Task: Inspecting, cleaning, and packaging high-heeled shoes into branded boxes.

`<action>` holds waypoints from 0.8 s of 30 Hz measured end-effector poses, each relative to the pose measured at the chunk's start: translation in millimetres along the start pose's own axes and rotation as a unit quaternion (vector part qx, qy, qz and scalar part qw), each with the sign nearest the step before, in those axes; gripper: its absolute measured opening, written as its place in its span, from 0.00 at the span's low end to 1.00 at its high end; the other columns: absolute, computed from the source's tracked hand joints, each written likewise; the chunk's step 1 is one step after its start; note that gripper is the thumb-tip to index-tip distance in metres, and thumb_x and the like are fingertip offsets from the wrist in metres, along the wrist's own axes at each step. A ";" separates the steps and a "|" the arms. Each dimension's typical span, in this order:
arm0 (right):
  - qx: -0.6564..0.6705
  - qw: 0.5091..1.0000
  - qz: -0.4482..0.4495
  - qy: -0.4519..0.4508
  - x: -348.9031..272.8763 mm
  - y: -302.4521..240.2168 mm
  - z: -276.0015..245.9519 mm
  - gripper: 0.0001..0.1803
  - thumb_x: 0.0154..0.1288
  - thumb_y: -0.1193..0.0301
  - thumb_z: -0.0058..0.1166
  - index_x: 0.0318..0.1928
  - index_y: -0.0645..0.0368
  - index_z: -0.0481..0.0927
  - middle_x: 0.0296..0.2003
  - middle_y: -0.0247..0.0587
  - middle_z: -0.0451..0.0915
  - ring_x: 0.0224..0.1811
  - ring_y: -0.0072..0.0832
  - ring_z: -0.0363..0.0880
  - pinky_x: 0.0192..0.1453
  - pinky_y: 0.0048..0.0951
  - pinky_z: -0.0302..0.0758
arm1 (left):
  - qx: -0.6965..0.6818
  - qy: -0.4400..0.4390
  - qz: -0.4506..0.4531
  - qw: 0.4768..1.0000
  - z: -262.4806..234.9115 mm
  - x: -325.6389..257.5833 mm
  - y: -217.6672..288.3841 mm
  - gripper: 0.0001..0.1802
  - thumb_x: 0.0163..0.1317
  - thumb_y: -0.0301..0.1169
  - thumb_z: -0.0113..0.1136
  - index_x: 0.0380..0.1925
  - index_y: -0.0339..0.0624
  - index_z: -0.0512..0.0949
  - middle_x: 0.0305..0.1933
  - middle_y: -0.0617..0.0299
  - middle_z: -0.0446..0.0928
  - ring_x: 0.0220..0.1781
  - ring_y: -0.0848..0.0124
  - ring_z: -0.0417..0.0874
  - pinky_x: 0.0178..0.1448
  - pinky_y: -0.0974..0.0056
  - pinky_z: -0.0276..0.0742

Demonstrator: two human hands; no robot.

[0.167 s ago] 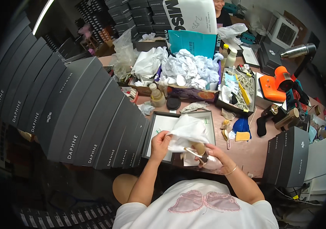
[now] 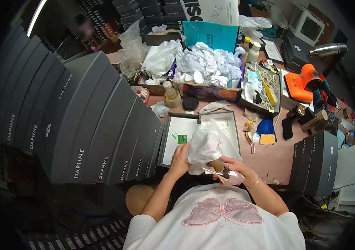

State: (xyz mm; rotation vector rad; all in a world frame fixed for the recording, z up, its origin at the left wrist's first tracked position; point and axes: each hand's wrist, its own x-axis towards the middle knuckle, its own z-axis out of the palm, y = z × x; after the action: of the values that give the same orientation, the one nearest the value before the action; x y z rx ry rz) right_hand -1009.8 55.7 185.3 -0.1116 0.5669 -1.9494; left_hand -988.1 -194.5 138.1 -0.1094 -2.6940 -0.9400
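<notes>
My right hand [image 2: 242,170] grips a pale pink high-heeled shoe [image 2: 232,179], its dark sole and slim heel turned to the left. White tissue paper [image 2: 204,143] bunches over the shoe's other end, around a tan part [image 2: 216,165]. At the paper's left edge is my left hand [image 2: 179,161], closed on it, with the fingertips partly hidden. Beyond both hands an open shoe box [image 2: 170,121] lies on the table, more white paper spread in its right half. A small green card [image 2: 182,139] rests in its left half.
Dark shoe boxes [image 2: 86,125] are stacked high on the left, and a shorter stack [image 2: 315,164] stands at right. Behind are a carton of crumpled paper [image 2: 208,66], a tray of sticks [image 2: 265,89], a bottle [image 2: 171,96], an orange device [image 2: 300,87] and a yellow sponge [image 2: 267,139].
My left hand has moved slightly right and down along the paper, which now bunches nearer the shoe. The green card has come into sight. The whole view has shifted slightly.
</notes>
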 end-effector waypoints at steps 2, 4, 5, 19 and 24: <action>0.020 0.999 0.012 0.047 2.8 16.3 -6.0 0.42 0.57 0.62 0.60 0.66 0.68 0.56 0.60 0.56 0.66 0.50 0.45 0.78 0.45 0.40 0.83 | -0.003 -0.008 0.082 0.997 -11.1 13.3 22.9 0.25 0.46 0.20 0.63 0.49 0.43 0.76 0.49 0.51 0.75 0.54 0.53 0.76 0.52 0.57 0.74; 0.080 0.994 -0.036 0.063 9.3 26.4 -14.3 0.45 0.56 0.61 0.60 0.67 0.69 0.53 0.59 0.60 0.66 0.48 0.44 0.79 0.43 0.39 0.83 | -0.080 -0.085 0.119 0.986 -12.3 22.3 24.7 0.26 0.43 0.19 0.64 0.48 0.41 0.77 0.51 0.52 0.74 0.59 0.55 0.73 0.56 0.59 0.72; 0.106 0.990 -0.067 0.067 15.9 25.1 -13.1 0.46 0.55 0.60 0.60 0.67 0.70 0.52 0.59 0.62 0.66 0.47 0.44 0.79 0.42 0.39 0.84 | -0.137 -0.109 0.081 0.981 -14.9 31.7 18.2 0.25 0.42 0.18 0.63 0.46 0.41 0.78 0.51 0.53 0.74 0.58 0.55 0.72 0.56 0.59 0.72; 0.266 0.949 -0.107 -0.131 -4.7 0.8 -37.4 0.51 0.53 0.60 0.61 0.69 0.68 0.45 0.66 0.66 0.51 0.47 0.45 0.77 0.40 0.38 0.84 | -0.120 -0.089 0.146 0.978 -21.6 107.4 84.8 0.14 0.46 0.21 0.62 0.37 0.39 0.80 0.30 0.55 0.75 0.31 0.59 0.79 0.35 0.60 0.74; 0.127 0.988 -0.085 0.038 -19.3 -35.7 -19.3 0.32 0.62 0.57 0.51 0.60 0.67 0.66 0.52 0.54 0.74 0.50 0.37 0.78 0.41 0.36 0.81 | -0.152 -0.034 0.245 0.957 -31.9 89.2 121.1 0.23 0.38 0.17 0.62 0.41 0.40 0.82 0.29 0.59 0.74 0.29 0.65 0.78 0.30 0.64 0.73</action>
State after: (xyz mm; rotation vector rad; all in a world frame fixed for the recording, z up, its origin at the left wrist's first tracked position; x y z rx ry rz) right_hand -1037.4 91.2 187.2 0.0778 0.3626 -2.1823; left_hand -1045.8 -121.2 260.3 -0.8431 -2.3739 -1.1802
